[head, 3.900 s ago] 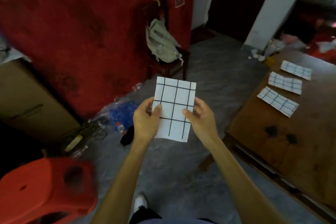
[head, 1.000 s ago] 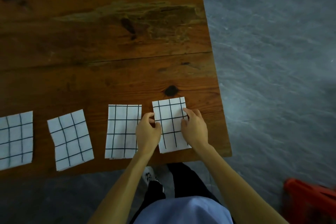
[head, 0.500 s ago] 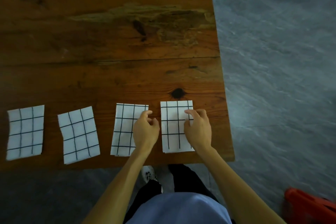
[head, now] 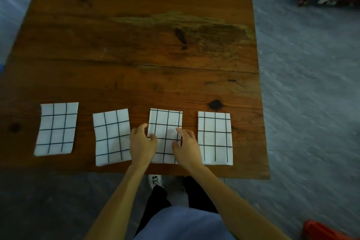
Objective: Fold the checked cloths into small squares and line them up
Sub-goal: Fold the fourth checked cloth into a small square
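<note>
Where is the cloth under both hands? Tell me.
Head view: third cloth from the left, near the table's front edge, between two other cloths.
</note>
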The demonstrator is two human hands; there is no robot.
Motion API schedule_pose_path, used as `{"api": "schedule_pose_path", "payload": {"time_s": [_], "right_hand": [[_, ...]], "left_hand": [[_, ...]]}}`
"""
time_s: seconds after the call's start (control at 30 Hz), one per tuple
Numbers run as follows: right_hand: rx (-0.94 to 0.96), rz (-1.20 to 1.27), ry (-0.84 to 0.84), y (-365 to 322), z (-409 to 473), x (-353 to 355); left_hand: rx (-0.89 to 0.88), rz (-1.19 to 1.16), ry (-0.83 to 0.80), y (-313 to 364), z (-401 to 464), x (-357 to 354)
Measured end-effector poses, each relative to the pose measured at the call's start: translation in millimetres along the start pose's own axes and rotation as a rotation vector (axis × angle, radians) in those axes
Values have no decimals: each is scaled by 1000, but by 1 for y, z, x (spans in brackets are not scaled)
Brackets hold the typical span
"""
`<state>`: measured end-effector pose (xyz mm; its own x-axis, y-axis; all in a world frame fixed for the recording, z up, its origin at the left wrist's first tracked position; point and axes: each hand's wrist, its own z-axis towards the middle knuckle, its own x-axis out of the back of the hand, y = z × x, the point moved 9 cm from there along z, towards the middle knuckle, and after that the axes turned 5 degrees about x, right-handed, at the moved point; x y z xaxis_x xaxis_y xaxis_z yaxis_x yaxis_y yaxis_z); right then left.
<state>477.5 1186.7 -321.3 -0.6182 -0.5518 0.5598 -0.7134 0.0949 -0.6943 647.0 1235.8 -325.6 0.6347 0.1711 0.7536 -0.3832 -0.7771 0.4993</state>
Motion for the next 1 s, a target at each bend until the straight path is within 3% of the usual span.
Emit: {"api": "schedule_pose_path", "payload": {"time_s": [0.57, 0.8, 1.0], "right_hand": [[19, -87, 120, -10, 3, 7], [219, -31, -86, -85, 16, -50], [118, -4, -92, -111, 15, -104]], "left_hand": [[15, -18, 6, 5, 6, 15], [171, -49, 159, -52, 9, 90], [174, -94, 112, -108, 35, 116]]}}
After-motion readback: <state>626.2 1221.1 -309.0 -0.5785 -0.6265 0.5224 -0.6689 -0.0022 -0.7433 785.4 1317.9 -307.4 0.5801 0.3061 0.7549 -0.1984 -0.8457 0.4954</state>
